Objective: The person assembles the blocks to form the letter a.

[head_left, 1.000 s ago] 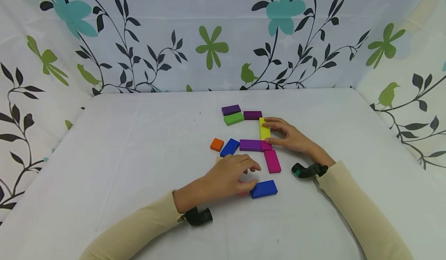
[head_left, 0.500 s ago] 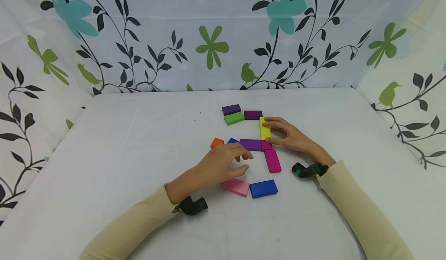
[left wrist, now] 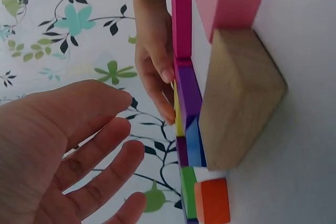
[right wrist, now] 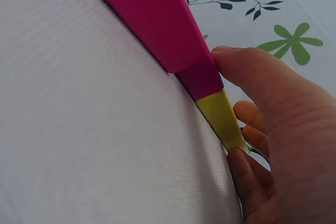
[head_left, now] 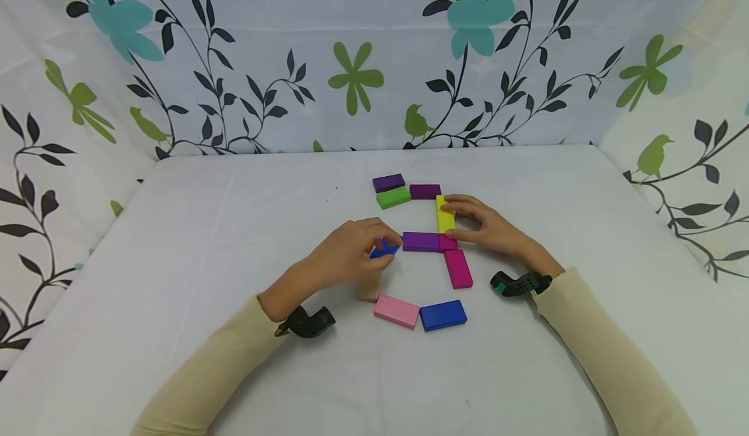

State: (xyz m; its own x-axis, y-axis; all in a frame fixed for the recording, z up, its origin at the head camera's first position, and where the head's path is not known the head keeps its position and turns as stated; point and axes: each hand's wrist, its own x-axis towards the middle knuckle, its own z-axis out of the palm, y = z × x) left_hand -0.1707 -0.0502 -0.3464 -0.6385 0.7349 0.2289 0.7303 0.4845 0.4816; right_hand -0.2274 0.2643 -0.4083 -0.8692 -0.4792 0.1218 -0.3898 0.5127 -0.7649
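Observation:
My left hand (head_left: 342, 251) hovers over a blue block (head_left: 384, 249), which shows between thumb and fingers in the head view. The left wrist view shows that hand's fingers loosely bent and holding nothing. Just below it a plain wooden block (head_left: 369, 288) lies partly covered. My right hand (head_left: 490, 229) rests beside a yellow block (head_left: 444, 220), fingertips at its far end. Its thumb touches a small magenta block (head_left: 447, 243) at the near end. A purple block (head_left: 420, 242) adjoins that on the left, and a larger magenta block (head_left: 458, 269) lies nearer.
A pink block (head_left: 396, 311) and another blue block (head_left: 443, 316) lie in front. Farther back are a green block (head_left: 393, 197) and two dark purple ones (head_left: 425, 192). An orange block (left wrist: 212, 201), covered in the head view, sits near the wooden one. Patterned cloth (head_left: 263, 65) surrounds the white table.
My left hand has moved left and away from me, from near the front blue block to above the other blue block. That uncovers the pink block and hides the orange one. The right hand stays put.

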